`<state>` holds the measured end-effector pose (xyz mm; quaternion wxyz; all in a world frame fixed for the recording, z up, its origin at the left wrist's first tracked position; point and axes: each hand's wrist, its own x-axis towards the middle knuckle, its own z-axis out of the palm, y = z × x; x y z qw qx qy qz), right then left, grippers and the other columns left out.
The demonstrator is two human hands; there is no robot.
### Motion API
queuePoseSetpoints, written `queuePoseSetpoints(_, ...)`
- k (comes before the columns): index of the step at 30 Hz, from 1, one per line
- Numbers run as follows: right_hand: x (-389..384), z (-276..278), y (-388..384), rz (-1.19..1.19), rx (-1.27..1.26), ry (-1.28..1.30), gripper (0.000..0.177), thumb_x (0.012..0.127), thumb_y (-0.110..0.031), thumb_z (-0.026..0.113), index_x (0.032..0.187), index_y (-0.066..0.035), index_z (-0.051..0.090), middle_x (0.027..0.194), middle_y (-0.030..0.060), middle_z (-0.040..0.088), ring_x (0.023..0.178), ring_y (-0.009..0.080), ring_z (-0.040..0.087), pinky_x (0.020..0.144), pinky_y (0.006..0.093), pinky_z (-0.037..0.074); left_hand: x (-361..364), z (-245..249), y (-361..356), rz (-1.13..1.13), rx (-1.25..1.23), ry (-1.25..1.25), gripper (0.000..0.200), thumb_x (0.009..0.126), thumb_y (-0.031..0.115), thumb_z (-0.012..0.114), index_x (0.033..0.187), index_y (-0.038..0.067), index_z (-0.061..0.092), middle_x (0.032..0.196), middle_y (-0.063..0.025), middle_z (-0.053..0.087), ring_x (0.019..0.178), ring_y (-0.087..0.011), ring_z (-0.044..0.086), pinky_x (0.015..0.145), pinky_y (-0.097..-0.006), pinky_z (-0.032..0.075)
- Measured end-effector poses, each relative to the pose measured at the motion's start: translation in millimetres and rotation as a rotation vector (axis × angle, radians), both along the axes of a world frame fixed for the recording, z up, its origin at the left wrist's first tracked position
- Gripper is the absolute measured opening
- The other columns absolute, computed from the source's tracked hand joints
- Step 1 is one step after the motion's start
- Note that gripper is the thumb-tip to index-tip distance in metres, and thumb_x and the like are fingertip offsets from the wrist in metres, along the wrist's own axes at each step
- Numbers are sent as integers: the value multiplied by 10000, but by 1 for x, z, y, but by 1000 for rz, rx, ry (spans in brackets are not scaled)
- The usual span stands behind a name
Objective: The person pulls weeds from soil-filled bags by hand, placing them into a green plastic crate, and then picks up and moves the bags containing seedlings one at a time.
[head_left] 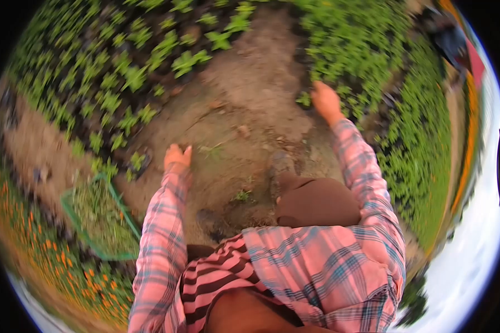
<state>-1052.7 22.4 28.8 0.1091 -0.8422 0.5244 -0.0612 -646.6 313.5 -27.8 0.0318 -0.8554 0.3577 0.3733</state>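
My left hand (178,156) hangs over the bare soil, palm side down. Its thumb stands apart from the curled-looking fingers, and I see nothing in it. Seedlings in dark bags (136,162) grow to its left, a short gap away. Further forward, my right hand (326,102) reaches to the near corner of a dense bed of green seedlings (350,44). A small leafy seedling (304,99) shows just left of its fingertips. Motion blur and the leaves hide whether these fingers grip anything.
Another bed of bagged seedlings (133,77) spreads along the left. A green-edged crate (112,258) of cut weeds stands by my left arm. Bare earth (250,61) runs between the beds. Orange flowers (61,258) grow at lower left. Someone in dark clothing (447,39) is at upper right.
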Motion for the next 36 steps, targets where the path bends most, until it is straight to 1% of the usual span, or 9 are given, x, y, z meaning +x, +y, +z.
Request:
queuePoseSetpoints(6, 53, 25, -1, 99, 99, 161, 200, 773, -254, 619, 791, -75, 532, 712, 160, 590, 716, 362, 599, 615, 464, 451, -8, 18, 49, 667, 220, -230, 819, 689, 615, 700, 1175, -11, 493, 1196, -222, 552, 1073, -363, 572, 914, -416, 462)
queuePoseSetpoints(10, 129, 38, 26, 104, 198, -98, 303, 753, -320, 617, 643, -61, 504, 592, 165, 535, 569, 355, 562, 541, 437, 435, 4, 37, 36, 743, 404, -5, 972, 621, 630, 761, 1271, -5, 419, 1283, -190, 503, 1170, -325, 526, 956, -424, 459)
queuePoseSetpoints(14, 229, 53, 69, 272, 337, -286, 282, 767, -285, 598, 634, -49, 521, 607, 172, 554, 560, 354, 574, 534, 430, 451, 17, 39, 27, 821, 526, 170, 1023, 600, 632, 779, 1309, 17, 373, 1333, -153, 462, 1225, -292, 485, 971, -444, 466)
queuePoseSetpoints(23, 374, 8, 162, 556, 295, -150, 261, 822, -307, 570, 774, -52, 601, 666, 147, 640, 620, 338, 638, 580, 447, 509, 12, 31, 25, 834, 566, 100, 1086, 556, 619, 811, 1328, 8, 353, 1305, -162, 479, 1183, -297, 524, 948, -416, 488)
queuePoseSetpoints(27, 370, 1, 180, 612, 326, -228, 235, 854, -299, 572, 814, -67, 573, 713, 139, 643, 647, 326, 635, 573, 442, 499, 8, 42, 24, 792, 494, -19, 1081, 553, 602, 822, 1314, -40, 401, 1285, -206, 519, 1158, -317, 553, 961, -410, 473)
queuePoseSetpoints(29, 343, 9, 171, 640, 286, -378, 211, 860, -284, 580, 825, -80, 539, 760, 132, 635, 667, 313, 631, 561, 431, 489, 10, 13, 43, 534, 486, 18, 1038, 609, 669, 748, 1306, -27, 418, 1275, -165, 532, 1149, -295, 562, 919, -389, 496)
queuePoseSetpoints(32, 289, 17, 133, 492, 187, -427, 174, 855, -245, 584, 842, -75, 551, 750, 129, 615, 687, 326, 622, 592, 440, 488, 14, -14, 54, 494, 458, 19, 1115, 584, 701, 739, 1305, -80, 404, 1305, -192, 521, 1153, -299, 564, 932, -385, 484)
queuePoseSetpoints(35, 231, -5, 85, 127, 177, -436, 156, 808, -157, 587, 920, -48, 584, 831, 157, 598, 833, 366, 590, 740, 441, 484, 8, 17, 46, 629, 367, 27, 1153, 566, 640, 791, 1336, -80, 323, 1317, -248, 483, 1188, -355, 524, 968, -431, 456)
queuePoseSetpoints(36, 206, -12, 62, 74, 30, -441, 222, 770, -123, 580, 972, -36, 551, 930, 218, 566, 897, 394, 566, 769, 461, 478, 5, 26, 43, 670, 350, 16, 1131, 571, 612, 803, 1333, -73, 326, 1319, -254, 477, 1196, -366, 511, 978, -446, 446)
